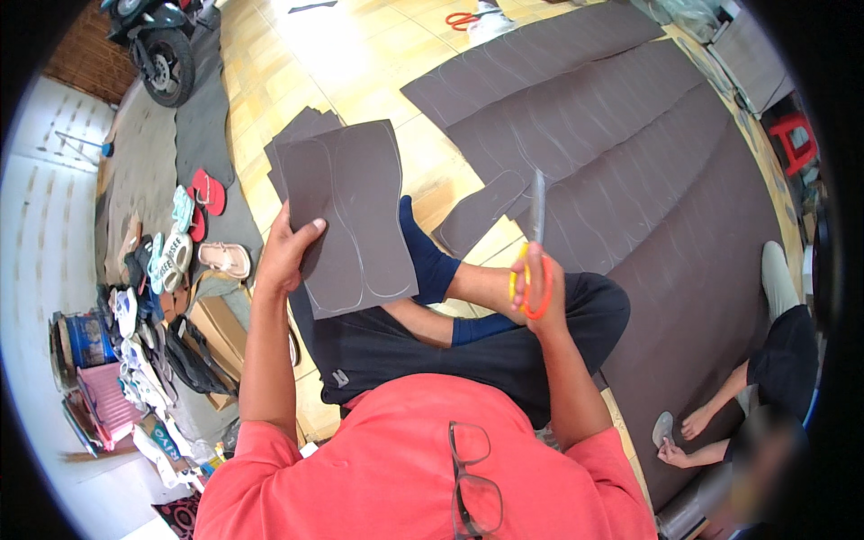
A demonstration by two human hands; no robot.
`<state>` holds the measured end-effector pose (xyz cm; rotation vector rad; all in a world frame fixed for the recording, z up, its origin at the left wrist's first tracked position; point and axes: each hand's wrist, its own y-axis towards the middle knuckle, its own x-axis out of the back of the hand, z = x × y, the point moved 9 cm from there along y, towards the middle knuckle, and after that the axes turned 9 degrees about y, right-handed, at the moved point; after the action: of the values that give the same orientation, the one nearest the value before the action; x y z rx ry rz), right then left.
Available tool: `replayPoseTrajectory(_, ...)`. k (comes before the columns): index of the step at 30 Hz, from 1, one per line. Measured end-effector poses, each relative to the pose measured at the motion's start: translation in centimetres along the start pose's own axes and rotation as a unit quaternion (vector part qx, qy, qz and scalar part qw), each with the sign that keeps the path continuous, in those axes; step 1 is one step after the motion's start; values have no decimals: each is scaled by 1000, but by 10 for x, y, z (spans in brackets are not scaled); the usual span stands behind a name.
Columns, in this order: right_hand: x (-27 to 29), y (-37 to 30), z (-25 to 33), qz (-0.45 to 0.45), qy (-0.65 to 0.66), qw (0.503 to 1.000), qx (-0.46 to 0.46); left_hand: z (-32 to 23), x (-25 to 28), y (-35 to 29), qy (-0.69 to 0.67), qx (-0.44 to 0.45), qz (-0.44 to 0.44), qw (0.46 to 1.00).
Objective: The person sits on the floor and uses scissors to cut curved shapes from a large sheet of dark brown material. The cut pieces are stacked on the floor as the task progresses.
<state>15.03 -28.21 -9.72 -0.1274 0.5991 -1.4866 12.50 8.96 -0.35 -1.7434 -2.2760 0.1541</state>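
In my left hand (286, 247) is a dark brown sheet piece (364, 216), gripped at its left edge with the thumb on top. Pale outlines shaped like shoe soles are drawn on it. Just beyond it, partly hidden, more brown pieces (301, 126) lie stacked on the floor. My right hand (544, 292) holds scissors (538, 211) by their yellow and orange handles, blades pointing away from me and apart from the piece. The blades look closed together. Another outlined brown offcut (472, 216) rests on the tiles between my foot and the large sheets.
Large brown sheets (576, 117) with drawn outlines cover the floor ahead and right. At lower right, another person's hand (693, 427) is near an oval template (662, 427). Orange-handled scissors (462, 20) lie far ahead. Footwear (225, 261) crowds the left; a motorcycle (166, 63) stands far left.
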Motion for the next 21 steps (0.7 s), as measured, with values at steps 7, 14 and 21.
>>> replayPoseTrajectory(7, 105, -45, -1, -122, 43, 991, 16, -23, -109, 92, 148, -61, 147, 976)
replayPoseTrajectory(14, 117, -33, -6, -97, 90, 990, 45, 155, -216, 136, 575, 30, 192, 794)
replayPoseTrajectory(21, 123, -28, -20, -116, 96, 988, 11, 175, -224, 111, 449, 75, 37, 889)
